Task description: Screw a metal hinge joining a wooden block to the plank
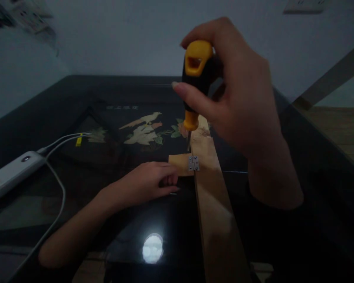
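Observation:
My right hand (pixel 238 86) is closed around the yellow-and-black handle of a screwdriver (pixel 199 67). The screwdriver points down, its shaft tip close to the upper part of a small metal hinge (pixel 194 163); whether it touches a screw I cannot make out. The hinge lies across the joint between a small wooden block (pixel 181 163) and a long wooden board (pixel 214 196). At the block's left end my left hand (pixel 150 181) has its fingers curled against the wood, holding it, with the thumb lower down and apart from the block.
Everything lies on a dark glossy tabletop (pixel 129 224) with a bird-and-flower picture. A white power strip (pixel 14 175) with white cables (pixel 61 188) is at the left, near a small yellow tag (pixel 79 140). Behind the table rises a pale wall (pixel 120 39).

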Available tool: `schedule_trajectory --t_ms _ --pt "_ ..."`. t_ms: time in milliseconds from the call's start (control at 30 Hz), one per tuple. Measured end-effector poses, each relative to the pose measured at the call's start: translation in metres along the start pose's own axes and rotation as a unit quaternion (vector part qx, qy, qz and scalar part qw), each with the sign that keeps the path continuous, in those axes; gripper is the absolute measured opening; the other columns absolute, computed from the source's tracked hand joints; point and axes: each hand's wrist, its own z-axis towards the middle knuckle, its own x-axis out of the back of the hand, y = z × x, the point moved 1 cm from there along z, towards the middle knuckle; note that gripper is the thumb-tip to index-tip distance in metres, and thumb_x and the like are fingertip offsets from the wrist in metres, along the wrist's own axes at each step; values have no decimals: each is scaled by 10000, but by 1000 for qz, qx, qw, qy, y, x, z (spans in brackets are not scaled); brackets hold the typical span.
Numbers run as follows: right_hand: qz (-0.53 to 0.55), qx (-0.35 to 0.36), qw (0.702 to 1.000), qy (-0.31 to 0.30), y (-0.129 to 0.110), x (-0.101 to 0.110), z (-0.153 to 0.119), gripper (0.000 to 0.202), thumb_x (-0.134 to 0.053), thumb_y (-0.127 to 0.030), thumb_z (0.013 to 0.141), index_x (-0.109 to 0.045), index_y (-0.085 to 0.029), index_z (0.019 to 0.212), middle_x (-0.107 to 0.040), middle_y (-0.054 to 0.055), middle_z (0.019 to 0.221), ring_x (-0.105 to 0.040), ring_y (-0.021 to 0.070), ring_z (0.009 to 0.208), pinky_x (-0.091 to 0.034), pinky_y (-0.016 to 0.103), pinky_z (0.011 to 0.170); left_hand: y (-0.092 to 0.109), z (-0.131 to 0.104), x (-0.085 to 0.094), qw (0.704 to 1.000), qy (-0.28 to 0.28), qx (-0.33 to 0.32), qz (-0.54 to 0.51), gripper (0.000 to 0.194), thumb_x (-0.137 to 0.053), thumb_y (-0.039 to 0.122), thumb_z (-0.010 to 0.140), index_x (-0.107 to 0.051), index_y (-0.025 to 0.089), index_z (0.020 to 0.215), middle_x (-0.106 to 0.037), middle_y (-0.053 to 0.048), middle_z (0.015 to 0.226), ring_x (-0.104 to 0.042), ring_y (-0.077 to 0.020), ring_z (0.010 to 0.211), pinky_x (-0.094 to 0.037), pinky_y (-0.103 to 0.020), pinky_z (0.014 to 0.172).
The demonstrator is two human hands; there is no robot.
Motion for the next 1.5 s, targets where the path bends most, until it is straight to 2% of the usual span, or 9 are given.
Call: schedule_trajectory --t_ms 233,333,433,567,700,833,1033,1367,1500 --pt "1 10 998 70 11 4 -2 350 -557 -391 841 -526 -220 1145 -588 21 1071 -587 200 951 -499 360 860 -3 -17 -12 991 -79 41 103 148 -675 203 743 -573 223 848 -643 15 846 -611 -168 717 -383 -244 573" --pt "-4 11 997 71 11 5 -3 297 -548 -383 846 -526 -275 1122 -590 0 1040 -584 201 968 -502 352 846 -7 -15 -18 986 -97 51 122 97 -634 167 768 -579 213 833 -653 2 847 -622 -177 720 -382 -254 569" --pt "-2 10 998 65 10 6 -4 321 -542 -383 851 -527 -236 1136 -585 12 1041 -579 184 947 -500 325 849 -8 -12 -21 985 -101 57 128 68 -570 136 802 -585 200 782 -654 -5 825 -619 -171 696 -382 -254 567" --pt "-3 13 998 66 10 7 -4 371 -537 -414 853 -526 -196 1153 -578 32 1083 -577 168 892 -507 303 794 -10 -8 -18 992 -94 51 66 91 -564 111 789 -596 193 764 -646 7 762 -600 -140 648 -387 -225 562" --pt "1 25 997 73 10 6 -5 366 -549 -395 852 -538 -181 1149 -582 30 1060 -576 160 871 -490 297 768 -14 -1 -16 993 -82 24 -85 52 -592 131 790 -616 177 786 -641 24 698 -601 -113 627 -409 -192 567" --pt "15 43 995 90 10 7 -5 438 -572 -391 834 -547 -85 1146 -574 61 1045 -566 149 838 -470 276 720 -17 11 -17 977 -33 6 -209 28 -628 176 792 -639 150 795 -671 1 728 -635 -118 683 -461 -200 621" --pt "10 31 995 92 12 10 -6 379 -572 -391 838 -539 -159 1136 -586 47 1095 -570 180 939 -462 289 773 -21 36 -24 941 114 51 -313 85 -676 203 753 -631 137 782 -713 -26 774 -663 -131 692 -516 -236 635" --pt "5 29 996 81 12 9 -4 297 -549 -378 849 -537 -231 1107 -584 15 1053 -581 179 948 -487 306 817 -38 40 -54 917 300 26 -259 156 -656 288 802 -704 153 865 -733 -58 881 -680 -176 826 -544 -295 763" --pt "-1 43 996 73 12 6 -2 407 -554 -374 844 -535 -101 1146 -572 55 1074 -553 146 919 -480 271 841 -36 37 -59 918 326 -7 -225 104 -658 230 807 -694 156 871 -724 -52 889 -674 -164 828 -535 -290 775"
